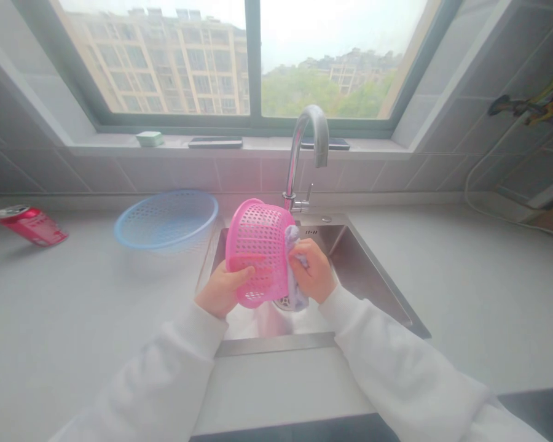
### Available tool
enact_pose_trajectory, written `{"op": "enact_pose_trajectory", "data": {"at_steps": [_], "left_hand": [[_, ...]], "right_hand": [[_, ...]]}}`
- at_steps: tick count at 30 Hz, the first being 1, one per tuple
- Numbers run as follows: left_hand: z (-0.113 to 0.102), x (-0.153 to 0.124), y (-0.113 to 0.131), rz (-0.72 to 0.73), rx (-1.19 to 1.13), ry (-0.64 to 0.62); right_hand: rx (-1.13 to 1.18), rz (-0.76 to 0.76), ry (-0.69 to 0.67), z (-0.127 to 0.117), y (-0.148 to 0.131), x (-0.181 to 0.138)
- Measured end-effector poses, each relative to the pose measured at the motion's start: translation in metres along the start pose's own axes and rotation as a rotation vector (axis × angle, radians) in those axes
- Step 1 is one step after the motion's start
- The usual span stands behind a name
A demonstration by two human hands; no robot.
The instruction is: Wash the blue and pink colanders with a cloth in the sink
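— Grey counter (465, 276) under a wide window, with a steel sink (378, 288) set in near its back edge. Where is the pink basket?

— Over the sink basin, just below the faucet (304, 153). The pink perforated plastic basket (258, 252) is held off the steel and tipped on its side, its outer wall toward the person.

— And the hands?

— The left hand (221, 288) is clamped on the basket's lower left edge, thumb laid across the outside of the lattice. The right hand (316, 273) is closed around a pale lavender cloth (295, 294) and presses it against the basket's right side.

— How would the basket handle?

— Probably light and fairly stiff, with some give in the thin lattice wall, and slick if wet. The thicker rim looks the firmest place to grip, and hooking fingers into the holes would steady it. The cloth is soft and bunches in the fist.

— Anything else nearby?

— A blue perforated basket (166, 221) stands on the counter just left of the sink. A red drink can (30, 224) lies on its side near the counter's left edge.
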State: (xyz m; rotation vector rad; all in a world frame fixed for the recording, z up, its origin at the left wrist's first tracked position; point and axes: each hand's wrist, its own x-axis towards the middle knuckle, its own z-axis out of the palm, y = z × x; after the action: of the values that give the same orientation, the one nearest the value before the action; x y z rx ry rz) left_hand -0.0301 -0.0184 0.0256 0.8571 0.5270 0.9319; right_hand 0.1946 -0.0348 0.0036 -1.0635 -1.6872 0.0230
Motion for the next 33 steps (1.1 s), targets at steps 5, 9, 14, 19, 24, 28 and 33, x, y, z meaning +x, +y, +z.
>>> {"op": "enact_pose_trajectory", "data": {"at_steps": [5, 9, 14, 19, 24, 28, 33], "left_hand": [[-0.006, -0.006, 0.004, -0.080, 0.020, -0.084], [-0.004, -0.005, -0.001, -0.071, 0.042, -0.079], [-0.006, 0.002, -0.004, -0.047, 0.018, -0.030], [-0.013, 0.001, 0.004, -0.131, 0.005, -0.081], [-0.007, -0.002, 0.004, -0.155, -0.036, -0.133], [-0.009, 0.001, -0.001, -0.119, -0.067, -0.054], [-0.016, 0.001, 0.003, -0.114, -0.078, -0.030]], "right_hand": [[-0.176, 0.188, 0.101, -0.007, 0.024, 0.009], [-0.191, 0.220, 0.138, -0.010, 0.028, 0.011], [-0.068, -0.101, 0.064, -0.001, -0.005, 0.000], [-0.166, -0.083, 0.031, -0.006, 0.001, 0.004], [-0.327, 0.159, 0.133, -0.016, 0.024, 0.010], [-0.270, -0.019, 0.033, -0.010, 0.002, 0.001], [-0.255, -0.148, -0.091, -0.006, -0.013, -0.002]]}}
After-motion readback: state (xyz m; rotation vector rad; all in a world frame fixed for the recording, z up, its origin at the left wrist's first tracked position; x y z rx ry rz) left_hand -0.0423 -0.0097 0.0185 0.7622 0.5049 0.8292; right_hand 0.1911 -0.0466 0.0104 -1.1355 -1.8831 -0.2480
